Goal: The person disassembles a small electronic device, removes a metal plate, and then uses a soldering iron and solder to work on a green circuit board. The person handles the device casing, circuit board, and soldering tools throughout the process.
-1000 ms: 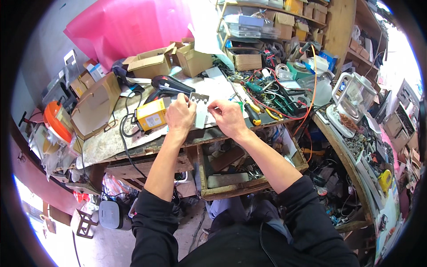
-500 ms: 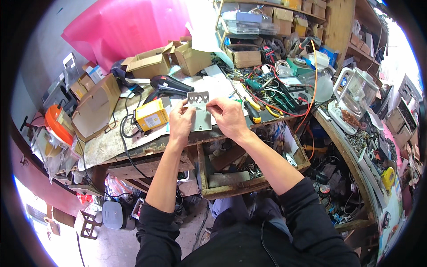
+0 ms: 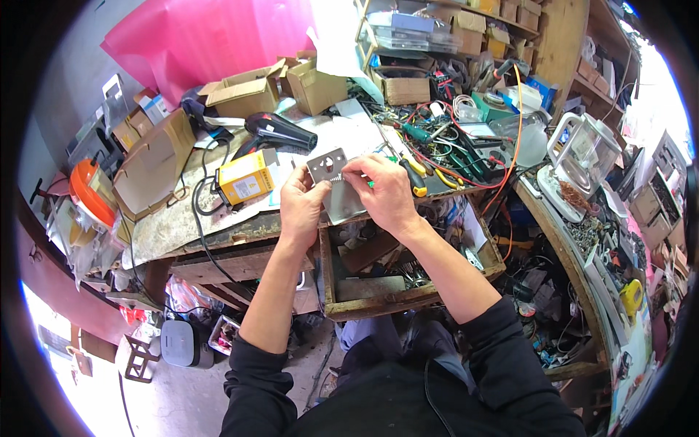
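Note:
Over the bench's front edge I hold up a grey metal plate (image 3: 342, 202) with cut-out holes in its upper part and a row of small slots or coils below them. My left hand (image 3: 300, 207) grips its left edge, thumb across the front. The fingers of my right hand (image 3: 386, 191) are pinched together against the plate's upper right; whatever small thing is between them is hidden. Behind the plate lies a black hair dryer (image 3: 280, 132). A yellow box (image 3: 245, 179) sits to the left of my left hand.
Below the plate an open wooden drawer (image 3: 378, 304) holds metal parts. Pliers, a screwdriver (image 3: 416, 178) and tangled wires crowd the bench to the right. Cardboard boxes (image 3: 244, 89) stand at the back. A clear jug (image 3: 588, 149) stands at right, and an orange cable (image 3: 518, 138) hangs down.
The plate has tilted, its lower end swinging right. My left hand has turned with it, and my right hand has shifted slightly right and stays pinched at the plate.

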A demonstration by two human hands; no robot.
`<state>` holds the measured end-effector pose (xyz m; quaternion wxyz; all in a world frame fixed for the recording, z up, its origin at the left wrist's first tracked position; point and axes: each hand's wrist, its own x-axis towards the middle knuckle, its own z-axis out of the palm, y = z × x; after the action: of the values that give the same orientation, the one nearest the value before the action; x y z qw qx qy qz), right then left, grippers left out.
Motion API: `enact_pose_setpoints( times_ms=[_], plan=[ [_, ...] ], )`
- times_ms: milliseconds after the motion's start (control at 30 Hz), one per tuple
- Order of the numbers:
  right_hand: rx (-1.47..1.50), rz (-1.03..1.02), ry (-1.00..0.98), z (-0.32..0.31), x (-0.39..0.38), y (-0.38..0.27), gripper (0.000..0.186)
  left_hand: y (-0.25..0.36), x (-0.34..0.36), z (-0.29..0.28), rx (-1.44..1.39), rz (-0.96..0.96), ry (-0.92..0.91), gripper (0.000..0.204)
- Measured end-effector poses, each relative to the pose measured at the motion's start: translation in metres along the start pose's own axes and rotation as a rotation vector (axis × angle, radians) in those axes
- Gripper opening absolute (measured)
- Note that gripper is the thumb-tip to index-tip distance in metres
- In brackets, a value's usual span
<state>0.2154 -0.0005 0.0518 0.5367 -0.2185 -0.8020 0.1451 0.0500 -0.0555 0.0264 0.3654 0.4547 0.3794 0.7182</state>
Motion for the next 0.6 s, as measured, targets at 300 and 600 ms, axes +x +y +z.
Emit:
enact_pose_setpoints(
  times_ms=[300, 600],
  plan=[
    [-0.106, -0.120, 0.182, -0.003, -0.005, -0.002, 0.012, 0.007, -0.025, 0.018, 0.104, -0.077, 0.075, 0.037],
    [-0.099, -0.001, 0.115, -0.002, -0.010, -0.004, 0.012, -0.005, -0.034, 0.028, 0.008, 0.000, 0.059, 0.047]
  ],
)
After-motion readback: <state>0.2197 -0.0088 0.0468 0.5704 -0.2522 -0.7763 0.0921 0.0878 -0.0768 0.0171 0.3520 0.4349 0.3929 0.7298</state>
